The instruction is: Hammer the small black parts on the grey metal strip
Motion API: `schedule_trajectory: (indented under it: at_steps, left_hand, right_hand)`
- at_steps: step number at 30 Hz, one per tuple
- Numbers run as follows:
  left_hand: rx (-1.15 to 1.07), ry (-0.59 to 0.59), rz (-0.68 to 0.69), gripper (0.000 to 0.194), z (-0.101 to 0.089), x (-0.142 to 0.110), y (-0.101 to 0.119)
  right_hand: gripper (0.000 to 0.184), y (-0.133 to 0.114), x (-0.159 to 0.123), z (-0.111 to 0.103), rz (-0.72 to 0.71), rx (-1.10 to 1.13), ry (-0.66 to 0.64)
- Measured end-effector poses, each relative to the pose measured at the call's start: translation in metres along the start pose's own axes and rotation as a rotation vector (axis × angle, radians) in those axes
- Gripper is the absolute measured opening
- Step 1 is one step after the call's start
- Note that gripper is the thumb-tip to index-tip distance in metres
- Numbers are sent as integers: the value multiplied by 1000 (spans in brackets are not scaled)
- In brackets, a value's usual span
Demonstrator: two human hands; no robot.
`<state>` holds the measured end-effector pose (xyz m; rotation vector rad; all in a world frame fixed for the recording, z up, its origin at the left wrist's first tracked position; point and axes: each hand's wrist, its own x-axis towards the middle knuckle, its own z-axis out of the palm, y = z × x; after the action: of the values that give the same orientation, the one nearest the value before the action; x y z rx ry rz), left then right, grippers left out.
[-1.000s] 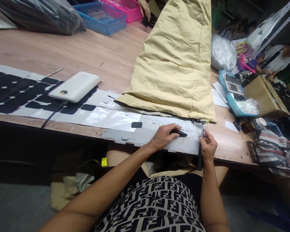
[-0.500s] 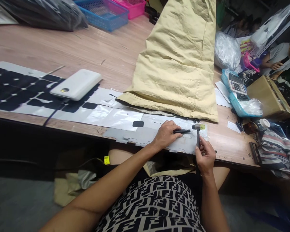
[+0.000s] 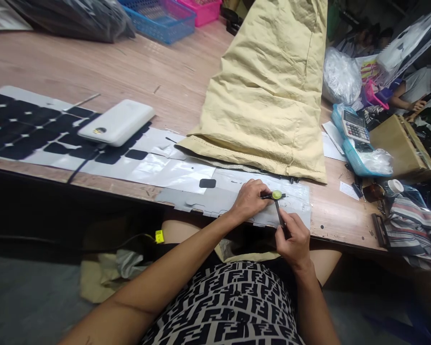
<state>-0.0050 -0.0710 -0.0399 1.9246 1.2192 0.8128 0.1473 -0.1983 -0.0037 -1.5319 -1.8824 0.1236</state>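
My left hand (image 3: 249, 201) is closed on a slim black piece (image 3: 265, 196), held low over the grey sheet (image 3: 221, 205) at the table's front edge. In my right hand (image 3: 295, 239) is a small hammer (image 3: 280, 211) with a metal shaft and a yellow-green face. The hammer's head lies over the black piece, just beyond my left fingertips; whether they touch I cannot tell. Behind both hands, the hem of a large beige fabric piece (image 3: 258, 105) rests on the table.
A white power bank (image 3: 118, 122) with a cable lies on dark solar panels (image 3: 28, 124) at left. Blue (image 3: 161, 24) and pink (image 3: 201, 12) baskets stand at the back. To the right are a calculator (image 3: 355, 127), a cardboard box (image 3: 402, 143) and striped cloth (image 3: 409, 218). Other people sit beyond.
My right hand has moved left, bringing the hammer's head from beside the black piece to over it. The hammer has turned so its yellow-green face shows. My left hand keeps its hold.
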Motion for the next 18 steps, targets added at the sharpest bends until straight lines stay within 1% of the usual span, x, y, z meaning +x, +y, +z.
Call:
schedule_trajectory:
  at_steps: [5,8,10,12,15,18]
  left_hand:
    - [1,4,-11,11,0,0,1]
    - [4,-1,-22,10,0,1,2]
    - [3,-10,-18,9,0,0,1]
    - [7,-11,-9,9,0,0,1]
    - [22,0,5,8,-1,-2,0]
    - [17,-6,25,8,-1,-4,-1]
  right_hand:
    - [56,1,0,-5,-2,5,62]
    - [55,2,-2,-4,-7,-9,41]
    - [54,5,-3,-4,12,-4,25]
    - [51,9,-2,-5,43,19,38]
    - [45,21,3,-9,153,83,109]
    - [45,43,11,-10,378,232,212]
